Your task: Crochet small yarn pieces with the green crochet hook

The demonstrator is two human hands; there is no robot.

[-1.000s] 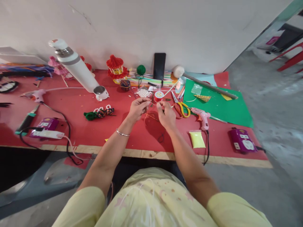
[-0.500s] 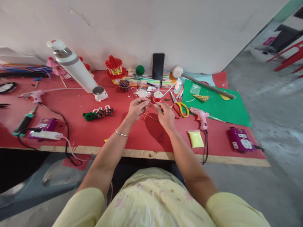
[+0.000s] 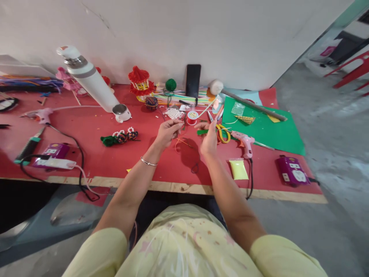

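The left hand [image 3: 168,132] pinches a thin orange thread [image 3: 181,141], lifting it off the red table [image 3: 115,161]. The right hand [image 3: 209,139] grips a green stick [image 3: 202,132] just right of it, near the scissors [image 3: 220,131].

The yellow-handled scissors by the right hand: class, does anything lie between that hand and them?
Nothing visible does. The right hand holds a green strip and sits just left of the scissors, with only bare red table in the narrow gap.
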